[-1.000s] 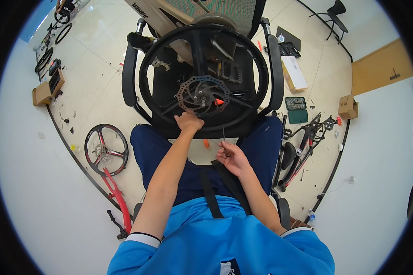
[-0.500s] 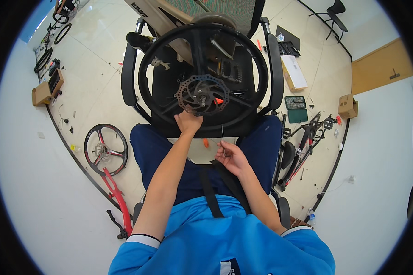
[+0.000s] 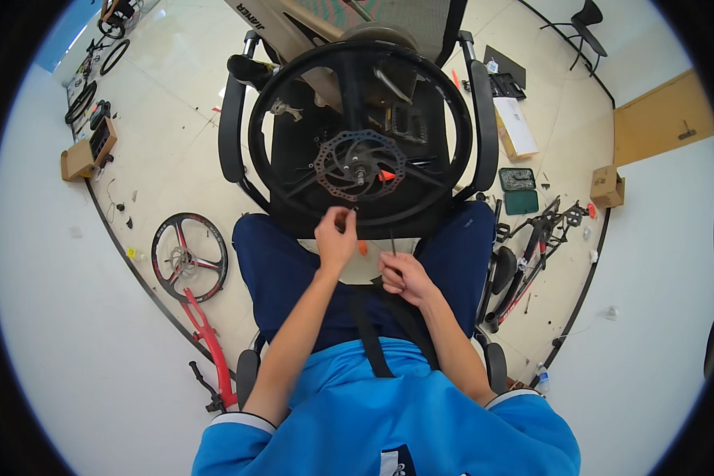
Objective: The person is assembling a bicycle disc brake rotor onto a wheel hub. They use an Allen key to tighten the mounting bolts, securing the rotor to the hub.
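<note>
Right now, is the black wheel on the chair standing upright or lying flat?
Lying flat. The black wheel rests on the office chair between its armrests, brake disc facing up, full round rim visible from above.

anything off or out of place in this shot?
Yes: the black bike wheel lies flat on an office chair used as a stand, and small bits litter the floor beside it. No visible damage.

A bright blue short-sleeved shirt is worn, filling the lower middle of the frame, its sleeve cuffs edged with a white band and a dark rim. Two black straps are seen running up the chest at centre. Dark navy trousers cover the legs in the middle of the frame. Both forearms are bare.
</note>
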{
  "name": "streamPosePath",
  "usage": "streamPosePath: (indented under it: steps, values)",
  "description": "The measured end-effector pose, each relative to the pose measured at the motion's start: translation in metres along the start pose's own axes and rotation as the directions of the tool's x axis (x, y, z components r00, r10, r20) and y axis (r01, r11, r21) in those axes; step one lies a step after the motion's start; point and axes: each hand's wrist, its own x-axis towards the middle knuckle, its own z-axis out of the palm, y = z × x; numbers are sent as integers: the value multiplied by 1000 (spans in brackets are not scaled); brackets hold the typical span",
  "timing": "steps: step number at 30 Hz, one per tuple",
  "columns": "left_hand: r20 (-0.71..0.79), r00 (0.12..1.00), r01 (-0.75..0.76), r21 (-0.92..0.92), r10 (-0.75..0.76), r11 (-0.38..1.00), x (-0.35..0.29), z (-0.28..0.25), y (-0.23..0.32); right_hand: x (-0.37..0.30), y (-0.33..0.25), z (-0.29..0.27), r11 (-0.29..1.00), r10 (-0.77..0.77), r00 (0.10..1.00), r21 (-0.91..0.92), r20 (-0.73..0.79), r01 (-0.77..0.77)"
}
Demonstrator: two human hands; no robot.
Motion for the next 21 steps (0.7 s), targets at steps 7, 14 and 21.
streamPosePath:
  steps: [7, 14, 21]
  values:
    - [146, 986, 131, -376, -81, 917, -33, -23, 57, 11, 6, 19, 962, 58, 997, -269, 50, -42]
    - [366, 846, -427, 28, 388, 904, -32, -118, 219, 10, 12, 8, 963, 74, 997, -260, 16, -67]
    - [633, 415, -850, 14, 653, 526, -77, -191, 364, 15, 31, 3, 949, 163, 986, -272, -21, -163]
